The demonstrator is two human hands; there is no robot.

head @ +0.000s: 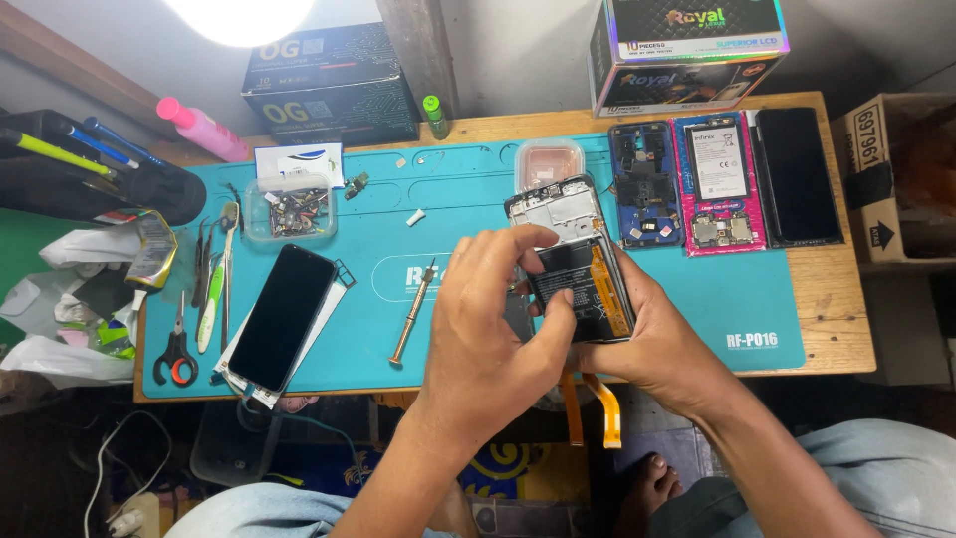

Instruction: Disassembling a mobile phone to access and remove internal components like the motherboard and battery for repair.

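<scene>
An opened phone [568, 224] with its black battery [576, 289] showing sits in my two hands above the teal work mat [458, 189]. My right hand [662, 344] cradles it from below on the right side. My left hand [493, 329] covers its left side, thumb and fingers pressing at the battery's edge. Two orange flex cables [596, 403] hang from the phone below my hands. A small screwdriver [411, 311] lies on the mat just left of my left hand.
On the mat: a black phone screen [284, 317] at left, scissors [177, 344], tweezers, a clear box of small parts [291, 207], an empty clear tub [549, 161], opened phone bodies [645, 184] and a dark screen [797, 174] at right. Cardboard boxes [329, 85] stand behind.
</scene>
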